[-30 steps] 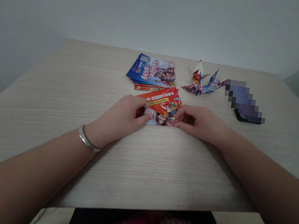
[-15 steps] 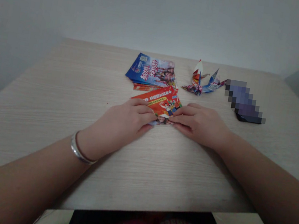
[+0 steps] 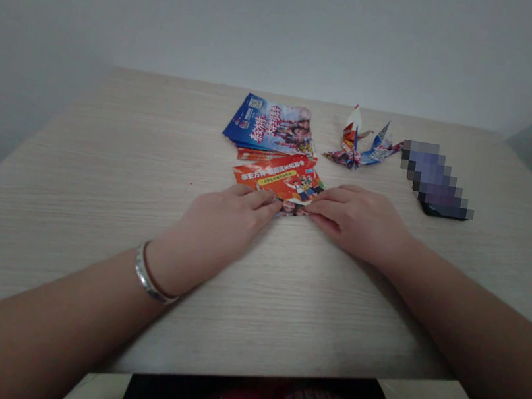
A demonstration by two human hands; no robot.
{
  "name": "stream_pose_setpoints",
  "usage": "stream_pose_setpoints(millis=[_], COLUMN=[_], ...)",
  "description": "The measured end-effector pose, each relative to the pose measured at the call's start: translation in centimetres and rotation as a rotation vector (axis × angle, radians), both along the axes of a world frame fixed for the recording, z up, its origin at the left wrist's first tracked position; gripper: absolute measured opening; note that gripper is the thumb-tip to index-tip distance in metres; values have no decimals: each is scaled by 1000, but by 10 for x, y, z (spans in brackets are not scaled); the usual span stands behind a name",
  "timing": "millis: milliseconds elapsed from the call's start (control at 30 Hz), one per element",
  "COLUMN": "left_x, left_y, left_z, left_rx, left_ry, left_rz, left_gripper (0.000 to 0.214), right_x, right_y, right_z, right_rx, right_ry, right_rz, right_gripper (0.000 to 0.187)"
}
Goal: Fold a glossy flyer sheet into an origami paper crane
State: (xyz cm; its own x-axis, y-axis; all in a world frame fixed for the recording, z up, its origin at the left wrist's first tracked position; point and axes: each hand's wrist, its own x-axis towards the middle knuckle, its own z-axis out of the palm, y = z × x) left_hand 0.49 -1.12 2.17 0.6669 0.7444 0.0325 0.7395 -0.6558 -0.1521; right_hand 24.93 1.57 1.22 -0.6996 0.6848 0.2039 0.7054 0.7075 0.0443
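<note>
An orange-red printed flyer (image 3: 277, 176) lies on the table between my hands. A narrow strip along its near edge is turned up, showing a printed picture of faces. The fingers of my left hand (image 3: 230, 221) press together on the left part of this folded edge, with the thumb side low at the table. At the right end of the fold, my right hand (image 3: 360, 220) pinches the paper with fingers close together. Part of the flyer's lower left is hidden under my left fingers.
Behind the flyer is a fanned stack of blue and red flyers (image 3: 274, 127). A folded paper crane (image 3: 352, 156) sits right of the stack. Farther right lies a blurred dark phone (image 3: 435, 185). The pale wooden table (image 3: 102, 155) meets a wall at the back.
My left fingers have drawn back toward the near edge, uncovering more of the flyer's printed left side. The folded edge lies slightly farther from me. My right hand has barely moved.
</note>
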Motion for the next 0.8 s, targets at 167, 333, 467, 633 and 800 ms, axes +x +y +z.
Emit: stream_pose_setpoints(millis=[167, 333, 467, 633, 800], left_x=[4, 10, 12, 12, 11], left_y=[-3, -5, -5, -5, -4], left_z=[4, 7, 8, 9, 8], left_rx=[-6, -9, -27, -14, -14], left_ry=[14, 54, 72, 71, 68], left_rz=[54, 127, 124, 126, 113], left_gripper=[43, 39, 38, 40, 43], right_x=[0, 1, 0, -1, -1], right_y=[3, 4, 4, 3, 2], right_z=[-2, -4, -3, 0, 1], right_rx=[9, 47, 37, 30, 31], right_ry=[23, 39, 25, -17, -33], right_rz=[-21, -13, -16, -51, -42], right_gripper=[25, 27, 27, 31, 31])
